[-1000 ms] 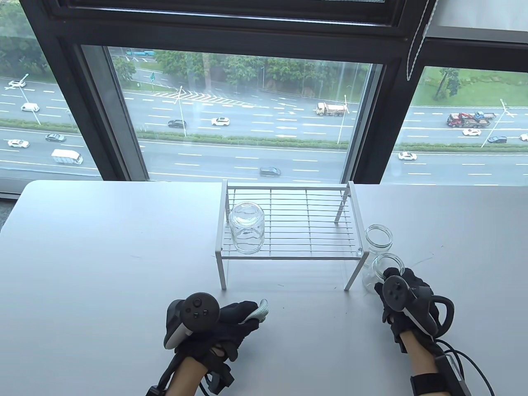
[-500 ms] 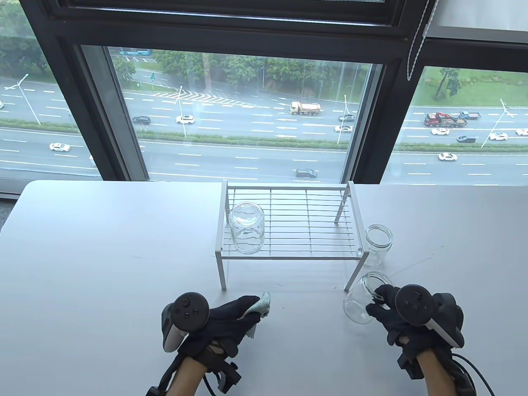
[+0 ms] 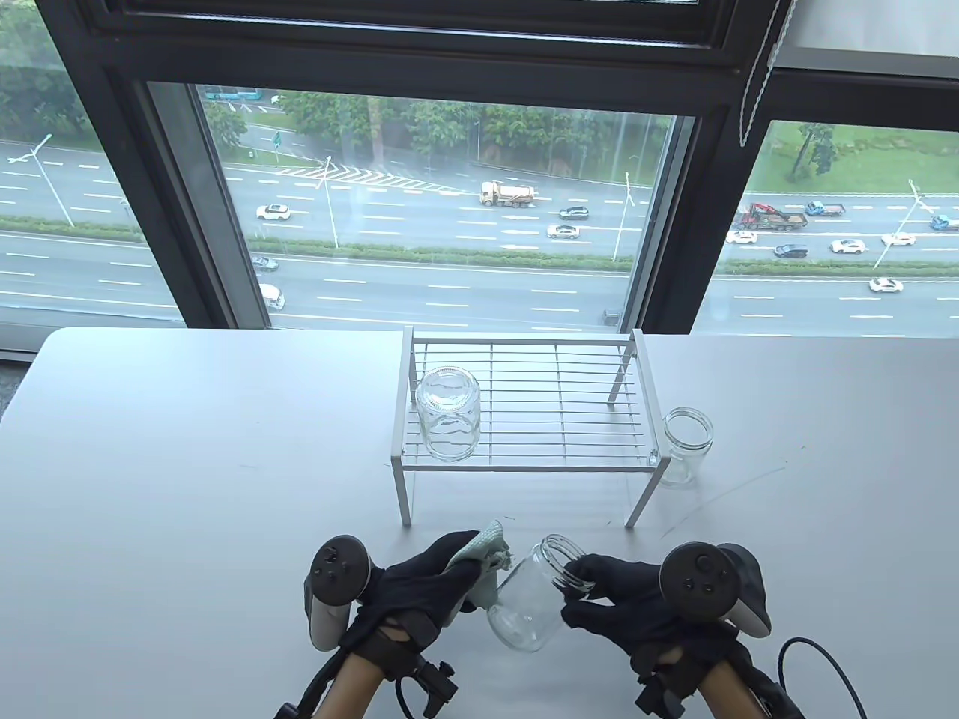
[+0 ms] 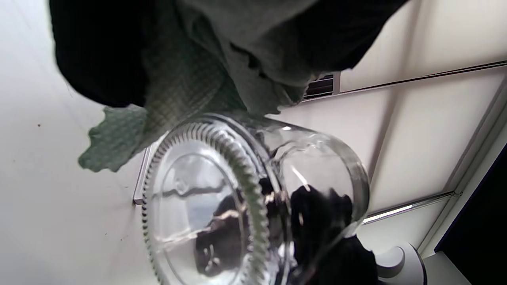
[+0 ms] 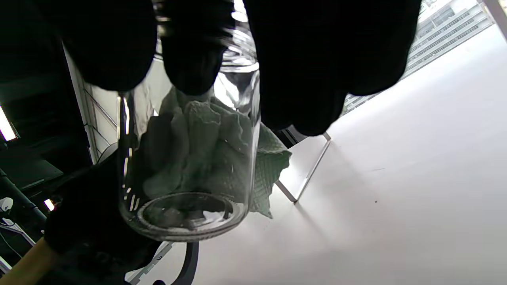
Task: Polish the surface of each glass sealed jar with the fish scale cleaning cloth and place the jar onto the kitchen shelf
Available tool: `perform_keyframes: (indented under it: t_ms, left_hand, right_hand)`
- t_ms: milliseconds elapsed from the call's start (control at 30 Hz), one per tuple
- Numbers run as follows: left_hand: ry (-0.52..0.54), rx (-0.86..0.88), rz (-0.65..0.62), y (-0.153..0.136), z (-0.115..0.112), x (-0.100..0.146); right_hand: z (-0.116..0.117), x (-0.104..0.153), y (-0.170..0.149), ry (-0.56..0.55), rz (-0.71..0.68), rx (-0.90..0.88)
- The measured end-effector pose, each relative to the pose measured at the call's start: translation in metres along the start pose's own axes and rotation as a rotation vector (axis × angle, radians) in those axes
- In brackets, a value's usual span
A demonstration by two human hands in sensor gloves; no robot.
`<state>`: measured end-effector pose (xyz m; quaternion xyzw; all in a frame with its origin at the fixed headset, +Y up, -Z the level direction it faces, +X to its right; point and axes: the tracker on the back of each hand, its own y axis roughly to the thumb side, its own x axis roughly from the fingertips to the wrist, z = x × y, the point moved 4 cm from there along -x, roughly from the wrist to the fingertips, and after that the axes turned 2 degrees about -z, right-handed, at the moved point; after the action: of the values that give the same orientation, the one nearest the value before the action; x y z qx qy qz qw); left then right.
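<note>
My right hand (image 3: 599,592) grips a clear glass jar (image 3: 533,599) by its threaded neck, tilted above the table near the front edge. My left hand (image 3: 442,577) holds the pale green cleaning cloth (image 3: 491,550) against the jar's left side. In the right wrist view the cloth (image 5: 222,154) shows through the jar's wall (image 5: 186,213). In the left wrist view the jar's base (image 4: 206,206) fills the middle under the cloth (image 4: 166,103). One jar (image 3: 448,413) stands upside down on the white wire shelf (image 3: 524,404), at its left. Another open jar (image 3: 685,446) stands on the table right of the shelf.
The shelf's front legs (image 3: 404,498) stand just beyond my hands. A dark window frame (image 3: 225,225) runs behind the table's far edge. A black cable (image 3: 817,659) trails from my right wrist.
My right hand lifted the nearer jar from beside the shelf and carried it left to the front middle. The left hand turned the cloth up against it.
</note>
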<state>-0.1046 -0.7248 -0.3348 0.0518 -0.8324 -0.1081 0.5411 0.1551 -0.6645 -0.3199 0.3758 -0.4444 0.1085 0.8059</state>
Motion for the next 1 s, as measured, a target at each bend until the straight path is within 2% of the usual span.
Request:
perform_keyframes:
  t_ms: [100, 167, 233, 367, 533, 667, 800, 900, 933, 1000]
  left_hand:
    - [-0.144, 0.081, -0.011, 0.0, -0.018, 0.0]
    - [-0.191, 0.167, -0.024, 0.001, -0.027, 0.001]
    - [-0.179, 0.284, -0.051, 0.002, -0.034, 0.003]
    - [-0.185, 0.445, -0.044, -0.002, -0.046, 0.004]
    - [-0.159, 0.437, -0.003, -0.006, -0.05, 0.004]
    - [-0.082, 0.293, -0.009, -0.001, -0.047, 0.005]
    - [-0.044, -0.059, -0.089, 0.015, -0.044, 0.006]
    - [0.128, -0.323, -0.242, 0.035, -0.038, 0.011]
    - [0.166, -0.333, -0.253, 0.038, -0.036, 0.012]
    - [0.164, -0.24, -0.24, 0.036, -0.034, 0.012]
  right_hand:
    - [0.006, -0.002, 0.0, -0.023, -0.02, -0.131]
    - [0.007, -0.002, -0.003, -0.051, -0.026, -0.207]
    - [0.01, -0.001, -0.006, -0.089, -0.031, -0.317]
    - [0.007, 0.0, -0.004, -0.154, -0.062, -0.286]
    - [0.006, 0.003, -0.005, -0.202, -0.068, -0.187]
    - [0.004, 0.005, -0.012, -0.286, 0.018, -0.087]
    - [0.005, 0.007, -0.014, -0.31, 0.148, 0.001]
    - [0.008, 0.009, -0.011, -0.331, 0.212, -0.054]
    - [0.009, 0.01, -0.009, -0.335, 0.23, -0.076]
    - [0.008, 0.011, -0.005, -0.335, 0.23, -0.098]
